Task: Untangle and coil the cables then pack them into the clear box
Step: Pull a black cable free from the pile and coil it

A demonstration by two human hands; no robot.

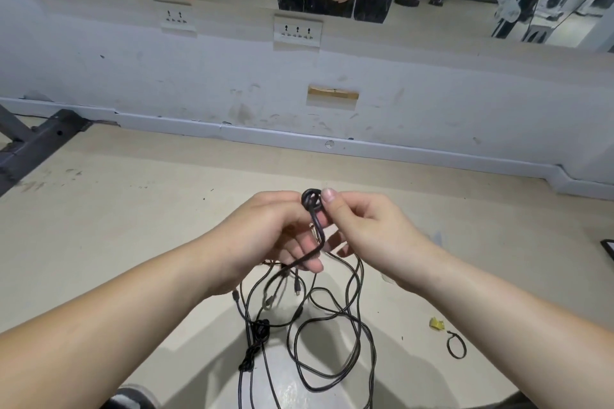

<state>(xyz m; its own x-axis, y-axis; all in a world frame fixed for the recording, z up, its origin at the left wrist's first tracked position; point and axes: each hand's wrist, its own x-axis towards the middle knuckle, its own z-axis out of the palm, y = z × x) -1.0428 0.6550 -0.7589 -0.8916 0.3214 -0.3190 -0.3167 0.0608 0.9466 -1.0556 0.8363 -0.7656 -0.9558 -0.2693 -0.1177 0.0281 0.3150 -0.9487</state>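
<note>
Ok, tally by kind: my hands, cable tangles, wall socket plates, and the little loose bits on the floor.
Hands: 2
Cable tangle: 1
Wall socket plates: 2
Yellow scrap: 1
Small black loop: 1
Total: 7

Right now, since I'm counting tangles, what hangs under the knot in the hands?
Under the knot, black cables hang in loose loops, with two more knots lower left. The left hand and right hand cover the strands just below.

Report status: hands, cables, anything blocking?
Left hand grips the black cable, right hand pinches its top knot. Rest hangs tangled, two more knots lower down. Clear box not in view.
</note>
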